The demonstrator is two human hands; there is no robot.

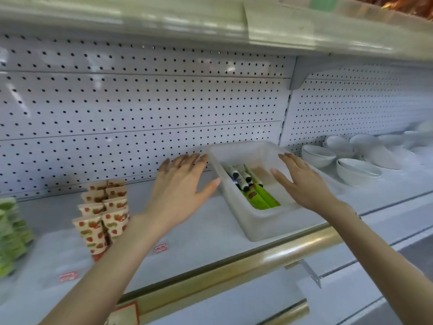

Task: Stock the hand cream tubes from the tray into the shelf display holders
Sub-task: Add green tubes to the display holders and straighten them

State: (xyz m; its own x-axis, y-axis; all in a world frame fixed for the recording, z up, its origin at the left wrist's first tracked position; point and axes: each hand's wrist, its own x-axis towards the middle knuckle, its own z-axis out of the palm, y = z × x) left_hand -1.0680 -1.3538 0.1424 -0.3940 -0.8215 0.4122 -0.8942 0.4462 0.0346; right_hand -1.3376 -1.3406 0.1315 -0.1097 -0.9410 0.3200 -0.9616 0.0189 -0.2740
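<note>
the hand cream tubes (254, 191), green with black caps, lie in a loose bundle on the bottom of a cloudy white tray (264, 227), caps pointing toward 11 o'clock. the tray sits on the shelf (199, 231) a little to the 3 o'clock side of centre, its far end close to the pegboard (140, 102).

the left hand (180, 191) is just beside the tray at its 9 o'clock side, palm down, fingers straight and spread, gripping nothing. its thumb tip lies right by the tray's left wall; whether it touches cannot be told.

the right hand (304, 181) is over the tray's 3 o'clock rim, fingers straight and relaxed, reaching toward 11 o'clock, the thumb out over the inside of the tray. it holds nothing; whether the palm rests on the rim cannot be told.

at 8 o'clock from the tray, well apart, strawberry-print tubes (103, 214) stand upright in rows. further out at 9 o'clock are blurred green tubes (9, 231). at 2 o'clock, white bowls (351, 170) are stacked on the shelf. red price tags (160, 247) sit near the front edge, above a gold rail (257, 256).
</note>
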